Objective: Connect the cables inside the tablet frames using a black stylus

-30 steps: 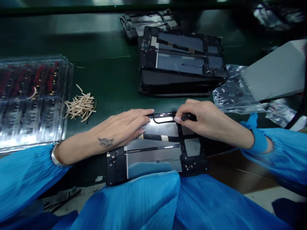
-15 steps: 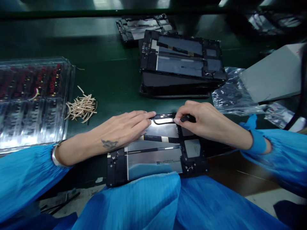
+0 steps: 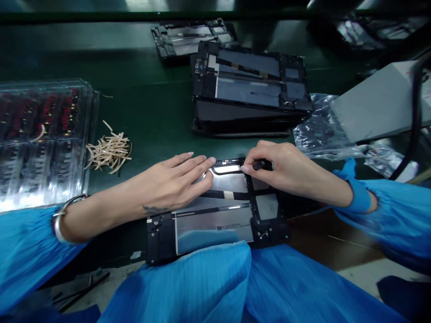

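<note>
Plainly divided into compartments, a clear plastic tray lay at the left of the green desk, its far row holding dark parts with red and gold spots; the nearer row was too washed out by glare to read. A pale curved sliver rested on the tray, and a loose heap of beige strips sat just beside it. On the other side, a crumpled clear bag lay against a white box; what either contained could not be told. The opened device frame, with silver panels in its black surround, was at the near edge of the desk, partly covered by blue cloth. Beyond it stood a stack of similar frames, with more farther back. The left hand reached in palm down over the frame's far left portion, fingers extended and slightly apart, gripping nothing visible, the foremost tip at the far edge. The right hand came in from the opposite side with wrist low, its fingers curled and pinched around a small black piece, mostly hidden, beside a thin black cable.
</note>
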`<state>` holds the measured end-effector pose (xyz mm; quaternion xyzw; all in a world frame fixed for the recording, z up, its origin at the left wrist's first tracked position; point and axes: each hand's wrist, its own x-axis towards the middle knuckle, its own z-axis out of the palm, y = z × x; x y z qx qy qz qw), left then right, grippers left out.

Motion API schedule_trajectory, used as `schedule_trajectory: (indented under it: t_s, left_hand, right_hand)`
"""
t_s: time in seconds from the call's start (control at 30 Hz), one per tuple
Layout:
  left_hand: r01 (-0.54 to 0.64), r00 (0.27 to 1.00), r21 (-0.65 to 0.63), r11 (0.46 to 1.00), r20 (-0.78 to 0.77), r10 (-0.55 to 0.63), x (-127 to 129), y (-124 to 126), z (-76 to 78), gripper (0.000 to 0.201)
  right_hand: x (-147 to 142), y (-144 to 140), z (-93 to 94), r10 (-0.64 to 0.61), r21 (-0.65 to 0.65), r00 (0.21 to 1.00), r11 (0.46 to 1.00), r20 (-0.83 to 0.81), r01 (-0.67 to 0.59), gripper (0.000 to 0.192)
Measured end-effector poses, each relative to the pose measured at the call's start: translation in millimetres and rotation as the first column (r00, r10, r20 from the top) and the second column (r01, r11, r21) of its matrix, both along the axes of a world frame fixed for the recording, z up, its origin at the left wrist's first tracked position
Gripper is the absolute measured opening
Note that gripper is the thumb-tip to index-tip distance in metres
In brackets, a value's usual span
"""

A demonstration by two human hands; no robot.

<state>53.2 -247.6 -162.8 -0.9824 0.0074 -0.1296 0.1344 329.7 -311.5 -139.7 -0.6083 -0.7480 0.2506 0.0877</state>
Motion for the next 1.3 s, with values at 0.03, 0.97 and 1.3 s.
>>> schedule_trajectory:
  t_s: [0.03, 0.97, 1.3]
  left_hand:
    - [0.0, 1.0, -0.002, 1.0, 0.008, 0.0, -0.9, -0.4, -0.5, 0.028]
    - [0.045, 0.999, 0.012, 0.999, -0.001, -0.045, -1.2, 3.6, 0.6, 0.039]
    - [-0.032, 0.999, 0.051, 0.998, -0.033, 0.034, 11.5, -0.6, 1.6, 0.04]
  right_hand:
    - [0.4, 0.0, 0.7, -0.002, 0.001, 1.0, 1.0, -0.022, 0.002, 0.015]
    - [-7.1, -1.3, -1.2, 0.041, 0.062, 0.991, 0.997, 0.126, -0.049, 0.009]
    - [-6.4, -2.4, -2.7, 0.09, 0.194, 0.991, 0.975, 0.096, -0.107, 0.013]
